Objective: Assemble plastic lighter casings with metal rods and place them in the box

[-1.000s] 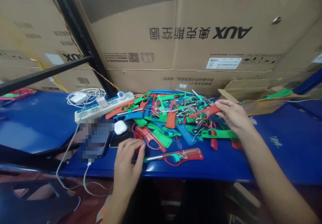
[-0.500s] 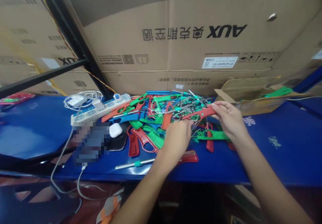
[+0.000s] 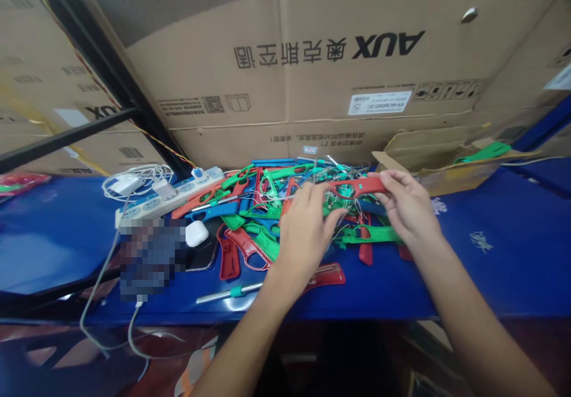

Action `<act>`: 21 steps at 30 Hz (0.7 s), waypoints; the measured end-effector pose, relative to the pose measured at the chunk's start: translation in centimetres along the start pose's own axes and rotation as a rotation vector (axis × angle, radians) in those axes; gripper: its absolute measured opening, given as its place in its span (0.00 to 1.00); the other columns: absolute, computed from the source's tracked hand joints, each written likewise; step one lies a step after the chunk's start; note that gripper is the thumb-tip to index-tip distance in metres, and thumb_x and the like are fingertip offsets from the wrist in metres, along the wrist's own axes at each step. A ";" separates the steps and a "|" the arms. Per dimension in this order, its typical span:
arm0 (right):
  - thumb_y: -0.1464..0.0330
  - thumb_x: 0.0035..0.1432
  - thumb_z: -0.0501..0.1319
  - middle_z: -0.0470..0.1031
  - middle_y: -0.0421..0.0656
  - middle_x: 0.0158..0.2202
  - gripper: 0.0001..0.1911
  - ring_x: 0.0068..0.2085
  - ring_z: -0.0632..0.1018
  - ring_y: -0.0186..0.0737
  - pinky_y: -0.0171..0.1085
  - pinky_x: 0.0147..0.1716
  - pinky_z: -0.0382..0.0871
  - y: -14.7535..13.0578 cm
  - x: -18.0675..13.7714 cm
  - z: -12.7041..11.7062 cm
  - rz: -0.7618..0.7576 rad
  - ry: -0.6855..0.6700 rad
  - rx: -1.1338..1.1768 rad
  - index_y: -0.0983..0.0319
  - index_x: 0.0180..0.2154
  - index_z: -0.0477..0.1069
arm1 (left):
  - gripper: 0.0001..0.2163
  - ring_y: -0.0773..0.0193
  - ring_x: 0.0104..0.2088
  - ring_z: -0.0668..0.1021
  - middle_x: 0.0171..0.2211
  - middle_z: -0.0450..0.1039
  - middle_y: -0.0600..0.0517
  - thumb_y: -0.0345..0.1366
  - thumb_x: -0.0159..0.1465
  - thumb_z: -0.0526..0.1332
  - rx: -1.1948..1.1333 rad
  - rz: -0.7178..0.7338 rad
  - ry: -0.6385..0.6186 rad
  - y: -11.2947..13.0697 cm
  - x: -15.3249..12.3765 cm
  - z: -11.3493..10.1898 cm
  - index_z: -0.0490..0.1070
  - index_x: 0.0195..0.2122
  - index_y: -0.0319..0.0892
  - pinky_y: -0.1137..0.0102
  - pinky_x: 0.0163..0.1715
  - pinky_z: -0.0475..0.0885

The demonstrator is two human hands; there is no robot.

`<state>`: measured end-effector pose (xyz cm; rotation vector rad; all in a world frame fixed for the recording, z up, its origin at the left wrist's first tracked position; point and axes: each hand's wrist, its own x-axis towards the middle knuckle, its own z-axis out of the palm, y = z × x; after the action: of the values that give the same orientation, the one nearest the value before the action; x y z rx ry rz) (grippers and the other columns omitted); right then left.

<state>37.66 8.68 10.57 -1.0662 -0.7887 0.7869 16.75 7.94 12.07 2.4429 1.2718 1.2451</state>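
Note:
My right hand (image 3: 408, 206) is closed on the right end of a red lighter casing (image 3: 368, 186), pinching it between thumb and fingers. My left hand (image 3: 306, 221) is at the casing's other end, its thumb spread away from the fingers; some of its fingertips are hidden. Beneath both hands lies a pile of red, green and blue casings, thin wires and metal tubes. A green casing (image 3: 372, 234) rests below the held one. Nearer the front edge are a metal tube with a green collar (image 3: 229, 293) and a red casing (image 3: 330, 274), partly behind my left wrist.
On the left are a white power strip (image 3: 147, 206) with plugs and cables, a phone (image 3: 203, 255) and a white earphone case (image 3: 196, 233). An open cardboard box (image 3: 464, 177) holding green pieces stands at the right. A large carton (image 3: 285, 93) forms the back.
My left hand's pinch at the casing's left end has opened, its thumb now apart and its fingers reaching further up. My right hand keeps hold of the casing. The view has shifted slightly.

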 end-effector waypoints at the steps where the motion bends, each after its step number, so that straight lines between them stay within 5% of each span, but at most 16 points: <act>1: 0.56 0.46 0.77 0.85 0.40 0.37 0.20 0.42 0.86 0.39 0.32 0.37 0.81 -0.2 -0.3 0.2 0.004 -0.019 0.004 0.56 0.34 0.71 | 0.22 0.51 0.54 0.77 0.53 0.75 0.42 0.41 0.65 0.71 -0.009 0.061 0.058 0.0 -0.2 -0.3 0.70 0.57 0.39 0.60 0.48 0.76; 4: 0.57 0.47 0.77 0.85 0.42 0.39 0.18 0.42 0.86 0.41 0.32 0.35 0.80 -0.8 -2.3 1.2 0.044 -0.115 -0.006 0.58 0.35 0.75 | 0.27 0.48 0.61 0.72 0.62 0.69 0.39 0.42 0.67 0.69 -0.014 0.212 0.077 -0.3 -1.1 -1.1 0.65 0.63 0.38 0.54 0.60 0.69; 9: 0.58 0.56 0.73 0.85 0.45 0.44 0.14 0.43 0.86 0.41 0.32 0.37 0.81 -0.5 -8.3 2.4 0.105 -0.171 -0.010 0.59 0.39 0.78 | 0.11 0.58 0.45 0.81 0.44 0.82 0.50 0.42 0.71 0.65 -0.138 0.225 -0.097 -1.8 -3.8 -3.1 0.74 0.50 0.42 0.61 0.50 0.70; 12: 0.58 0.59 0.72 0.84 0.46 0.45 0.12 0.44 0.86 0.43 0.34 0.38 0.81 0.1 -11.1 2.0 0.113 -0.106 0.010 0.58 0.40 0.78 | 0.21 0.56 0.48 0.79 0.49 0.81 0.48 0.46 0.66 0.70 -0.198 0.201 -0.183 -3.0 -6.4 -5.4 0.73 0.55 0.42 0.61 0.51 0.69; 15: 0.58 0.61 0.70 0.84 0.47 0.48 0.12 0.47 0.86 0.45 0.36 0.40 0.82 0.9 -12.7 1.4 0.155 -0.129 -0.024 0.58 0.41 0.78 | 0.13 0.60 0.46 0.77 0.47 0.80 0.49 0.36 0.72 0.64 -0.279 0.153 -0.236 -4.3 -9.1 -7.4 0.74 0.56 0.45 0.64 0.49 0.70; 21: 0.58 0.59 0.71 0.82 0.48 0.52 0.13 0.51 0.85 0.49 0.42 0.48 0.81 1.9 -13.5 1.6 0.144 -0.350 -0.187 0.57 0.41 0.78 | 0.10 0.61 0.40 0.75 0.39 0.81 0.54 0.32 0.72 0.64 -0.266 0.034 -0.066 -6.7 -12.6 -7.9 0.77 0.53 0.49 0.65 0.43 0.70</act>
<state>29.30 -1.63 6.91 -1.1770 -1.1071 1.0559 3.01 1.13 6.55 2.3039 0.9813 1.2404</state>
